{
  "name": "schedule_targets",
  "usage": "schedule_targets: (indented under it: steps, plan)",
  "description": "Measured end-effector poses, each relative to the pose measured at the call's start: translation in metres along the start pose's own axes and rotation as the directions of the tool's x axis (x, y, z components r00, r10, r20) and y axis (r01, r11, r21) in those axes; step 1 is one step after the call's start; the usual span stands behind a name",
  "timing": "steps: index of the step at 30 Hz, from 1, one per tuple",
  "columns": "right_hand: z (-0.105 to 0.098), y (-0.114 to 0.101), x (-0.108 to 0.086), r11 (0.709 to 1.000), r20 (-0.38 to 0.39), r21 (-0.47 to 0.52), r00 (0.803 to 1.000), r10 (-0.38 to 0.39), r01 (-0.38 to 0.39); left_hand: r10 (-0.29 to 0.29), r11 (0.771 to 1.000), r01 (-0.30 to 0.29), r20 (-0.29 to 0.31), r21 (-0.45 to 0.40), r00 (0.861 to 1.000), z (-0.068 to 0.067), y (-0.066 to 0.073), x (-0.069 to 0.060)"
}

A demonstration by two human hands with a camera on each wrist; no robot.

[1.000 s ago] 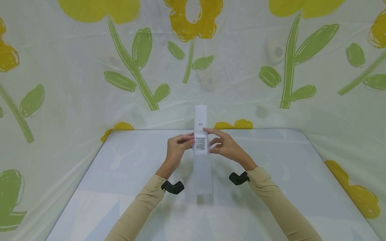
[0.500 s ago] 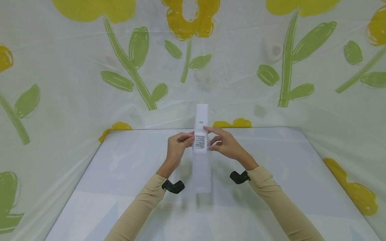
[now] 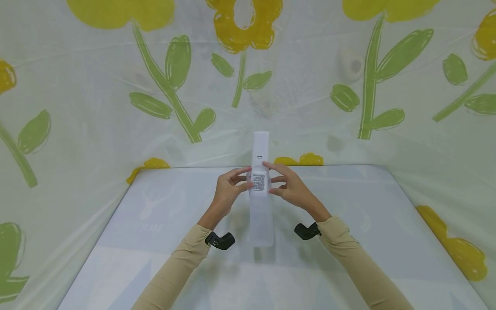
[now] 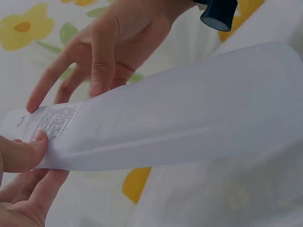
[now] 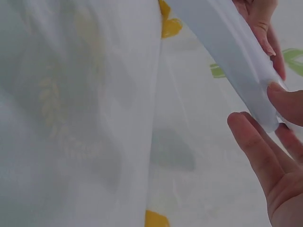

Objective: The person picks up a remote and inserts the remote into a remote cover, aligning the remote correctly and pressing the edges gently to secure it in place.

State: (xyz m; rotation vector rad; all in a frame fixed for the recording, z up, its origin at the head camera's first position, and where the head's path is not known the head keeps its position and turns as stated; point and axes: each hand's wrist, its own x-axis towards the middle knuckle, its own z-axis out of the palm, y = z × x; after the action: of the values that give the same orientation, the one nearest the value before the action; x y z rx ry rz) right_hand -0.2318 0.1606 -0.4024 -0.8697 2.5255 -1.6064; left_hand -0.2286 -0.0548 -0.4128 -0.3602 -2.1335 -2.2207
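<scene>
A long white object (image 3: 261, 215) with a printed label (image 3: 258, 182) and a small dark slot is held up over the table, its narrower end pointing away. My left hand (image 3: 226, 192) grips its left edge beside the label, the thumb on the label's edge in the left wrist view (image 4: 23, 153). From the right side my right hand (image 3: 291, 187) holds it, index fingertip near the slot and thumb lower on the edge. The wide pale body (image 4: 180, 113) stretches across the left wrist view. In the right wrist view the right hand (image 5: 279, 165) has its thumb against the object (image 5: 236, 56).
A pale table (image 3: 329, 267) lies under both forearms, its far edge just beyond the hands. Behind and beside it hangs a whitish sheet (image 3: 302, 99) printed with yellow flowers and green leaves. Each wrist wears a black device (image 3: 220, 240).
The white object has shifted slightly right and away. The left hand's fingers have spread a little more at its edge, with the thumb lower. The right hand keeps nearly the same hold.
</scene>
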Motion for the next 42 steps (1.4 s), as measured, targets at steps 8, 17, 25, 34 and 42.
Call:
schedule_targets:
  steps: [8,17,25,34,42]
  plan:
    - [0.000,-0.002,0.001,0.995,-0.007,0.102,1.000,-0.017,0.018,0.054,0.998,-0.054,-0.007,0.044,0.998,0.002,0.006,0.000]
    - [-0.007,-0.032,-0.004,0.993,0.016,0.113,1.000,-0.017,0.015,0.084,0.994,-0.085,0.011,0.063,0.996,0.004,0.005,0.002]
    - [-0.012,-0.038,-0.008,0.991,0.035,0.135,0.999,0.009,-0.013,0.069,0.997,-0.070,0.061,0.021,0.996,0.002,0.007,0.002]
    - [-0.010,-0.023,-0.006,0.983,0.050,0.181,0.999,0.009,-0.018,0.064,0.996,-0.059,0.077,-0.064,0.995,0.000,0.008,0.000]
    - [-0.007,-0.007,-0.004,0.984,0.045,0.179,0.999,0.006,-0.014,0.042,0.998,-0.041,0.022,-0.056,0.999,-0.002,0.008,-0.001]
